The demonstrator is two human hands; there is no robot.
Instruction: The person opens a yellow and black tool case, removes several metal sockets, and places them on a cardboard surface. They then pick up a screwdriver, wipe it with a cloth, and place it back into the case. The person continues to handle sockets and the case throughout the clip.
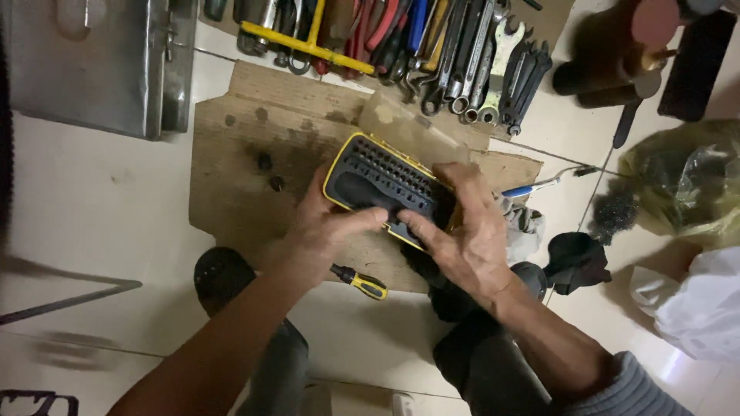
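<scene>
A: Where is the bit case [378, 179]?

B: Centre of the frame, held over the cardboard [247, 146], with its clear lid [405, 123] swung open toward the top.

A: And the hands?

B: The left hand [327, 223] grips the case's lower left edge, thumb lying across the black tray. The right hand [470, 231] clasps the right end, fingers curled round it.

A: How far along is it?

B: The case is open and most bit slots look filled. The screwdriver [361, 282] lies untouched below the hands, at the cardboard's lower edge. The wrenches [493, 69] sit along the top.
</scene>
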